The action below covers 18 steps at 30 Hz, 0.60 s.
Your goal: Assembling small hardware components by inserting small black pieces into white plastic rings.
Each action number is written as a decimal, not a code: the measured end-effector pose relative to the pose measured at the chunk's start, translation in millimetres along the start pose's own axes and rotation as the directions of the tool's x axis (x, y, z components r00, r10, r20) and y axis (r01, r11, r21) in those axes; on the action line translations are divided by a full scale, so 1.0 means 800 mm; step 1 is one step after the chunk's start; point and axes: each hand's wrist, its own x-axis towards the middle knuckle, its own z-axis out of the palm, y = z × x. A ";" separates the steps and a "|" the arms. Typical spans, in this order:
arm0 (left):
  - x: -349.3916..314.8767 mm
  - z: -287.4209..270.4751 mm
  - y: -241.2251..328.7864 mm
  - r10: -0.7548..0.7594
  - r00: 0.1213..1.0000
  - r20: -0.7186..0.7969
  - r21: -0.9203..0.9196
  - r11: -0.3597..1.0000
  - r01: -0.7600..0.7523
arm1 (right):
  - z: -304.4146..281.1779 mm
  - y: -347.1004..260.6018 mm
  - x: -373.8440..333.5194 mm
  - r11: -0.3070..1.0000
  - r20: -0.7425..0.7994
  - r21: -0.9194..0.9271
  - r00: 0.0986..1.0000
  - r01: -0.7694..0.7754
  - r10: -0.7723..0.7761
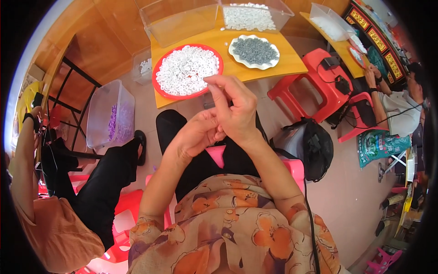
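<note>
My right hand (238, 108) is raised over my lap, thumb and index finger pinched near the edge of a red round plate (221, 68). Anything in that pinch is too small to make out. Just below and to its left, my left hand (199, 131) has its fingers curled and touches the right hand; what it holds, if anything, is hidden. The plate is heaped with small white ring-like plastic pieces (185, 68). To its right, a white scalloped dish (272, 63) holds many small dark grey pieces (253, 49).
Both dishes stand on a wooden table (292, 68), with clear plastic bins (178, 23) behind. A red stool (315, 86) with black adapters is right of it; a black bag (318, 150) lies nearby. A tub with purple pieces (116, 119) is left. Co-workers sit on both sides.
</note>
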 end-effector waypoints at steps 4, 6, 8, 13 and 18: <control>-0.030 0.053 -0.023 0.189 0.952 -0.240 0.199 0.970 -0.142 | -0.004 -0.042 -0.011 0.998 0.027 0.050 0.999 -0.042 0.041; -0.039 0.059 -0.035 0.287 0.915 -0.284 0.226 0.947 -0.227 | -0.001 -0.050 -0.019 0.998 0.103 0.044 0.994 -0.042 0.037; -0.046 0.069 -0.040 0.371 0.870 -0.325 0.252 0.921 -0.298 | -0.001 -0.049 -0.026 0.999 0.115 0.029 0.993 -0.017 0.014; -0.078 0.070 -0.042 0.403 0.878 -0.260 0.205 0.911 -0.358 | -0.004 -0.048 -0.040 0.985 0.136 0.129 0.986 -0.117 0.100; -0.078 0.035 -0.056 0.370 0.894 -0.252 0.120 0.929 -0.351 | 0.014 -0.049 -0.054 0.875 0.180 0.327 0.932 -0.357 0.313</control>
